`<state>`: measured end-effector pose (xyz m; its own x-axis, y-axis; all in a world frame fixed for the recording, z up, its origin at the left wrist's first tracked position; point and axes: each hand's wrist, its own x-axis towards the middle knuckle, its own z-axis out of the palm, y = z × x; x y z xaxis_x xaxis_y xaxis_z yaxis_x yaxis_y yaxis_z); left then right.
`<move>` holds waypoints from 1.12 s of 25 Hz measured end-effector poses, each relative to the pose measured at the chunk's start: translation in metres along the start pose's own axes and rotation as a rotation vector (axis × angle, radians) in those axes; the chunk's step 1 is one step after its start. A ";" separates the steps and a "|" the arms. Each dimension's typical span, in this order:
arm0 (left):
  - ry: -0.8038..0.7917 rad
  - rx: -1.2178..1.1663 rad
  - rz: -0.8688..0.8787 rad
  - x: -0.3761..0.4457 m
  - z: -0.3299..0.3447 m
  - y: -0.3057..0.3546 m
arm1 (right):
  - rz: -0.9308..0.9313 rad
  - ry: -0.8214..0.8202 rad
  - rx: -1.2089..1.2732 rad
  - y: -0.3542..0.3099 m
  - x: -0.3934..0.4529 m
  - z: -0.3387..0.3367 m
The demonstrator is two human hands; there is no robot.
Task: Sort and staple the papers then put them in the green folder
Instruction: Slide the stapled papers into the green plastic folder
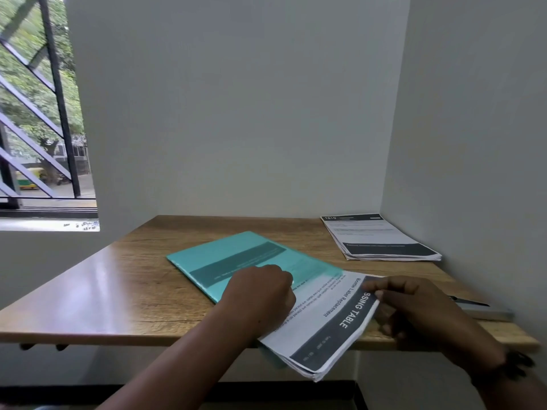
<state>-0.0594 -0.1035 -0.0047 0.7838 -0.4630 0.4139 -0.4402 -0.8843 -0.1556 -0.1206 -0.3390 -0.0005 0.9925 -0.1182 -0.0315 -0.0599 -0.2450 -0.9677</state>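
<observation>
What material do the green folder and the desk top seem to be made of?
Green folder: probably thin translucent plastic, slightly glossy; the dark band of a printed sheet shows through its cover.
Desk top: wood-look surface, perhaps laminate or veneer; brown grain lines with a soft sheen from the window light. Solid wood cannot be confirmed.

A: You sat facing a plain pale wall point(236, 113), with a second pale wall point(473, 128) closing the corner on your right.

B: Furniture?

A: A wood-grain desk point(103, 291) stood pushed into that corner; its top carried a soft sheen on the left side.

B: Light source?

A: Daylight came through your window point(38, 113) at upper left. It had dark metal bars point(56, 93), some diagonal. Green trees point(20, 34) and a stretch of road showed outside. A white sill point(47, 224) ran beneath it.
</observation>
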 end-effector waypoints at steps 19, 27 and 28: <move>0.113 -0.137 -0.063 0.000 0.002 -0.016 | -0.370 0.108 -1.084 -0.034 0.037 0.075; -0.195 -0.200 -0.119 0.015 0.008 -0.030 | -0.452 0.083 -0.764 -0.026 0.090 0.063; -0.296 -0.252 -0.151 0.020 0.009 -0.031 | -0.442 0.177 -0.724 -0.025 0.103 0.048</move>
<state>-0.0262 -0.0856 -0.0001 0.9238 -0.3587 0.1339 -0.3750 -0.9183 0.1268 -0.0117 -0.2989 0.0082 0.9130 -0.0010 0.4080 0.2147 -0.8492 -0.4825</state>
